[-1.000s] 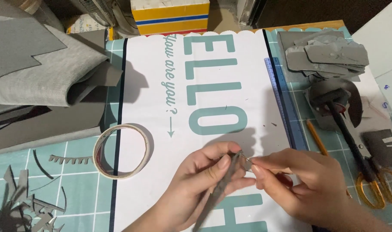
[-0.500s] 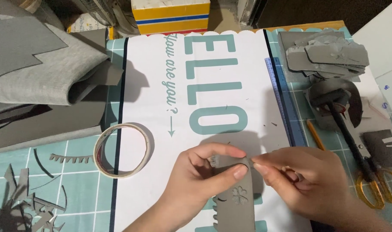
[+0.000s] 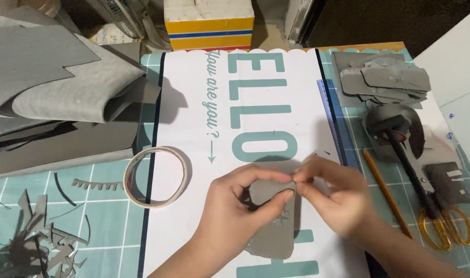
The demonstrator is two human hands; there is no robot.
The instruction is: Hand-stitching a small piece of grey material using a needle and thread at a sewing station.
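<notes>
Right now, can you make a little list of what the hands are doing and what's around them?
left hand: pinches the grey piece
right hand: fingertips meet the left's at the piece's top edge
under them: white sheet with teal letters
left of the hands: tape ring, grey scraps
right of the hands: ruler, pencil, scissors
far left: folded grey sheets

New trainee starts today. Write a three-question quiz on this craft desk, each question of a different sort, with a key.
1. True or false: both hands pinch the grey cut-out piece.
2. Which lies nearest the left hand? A) tape roll B) scissors C) pencil
3. Fill in: the blue ruler lies along the white sheet's ____ edge.

Key: 1 true, the right hand grips its top too; 2 A; 3 right.
</notes>
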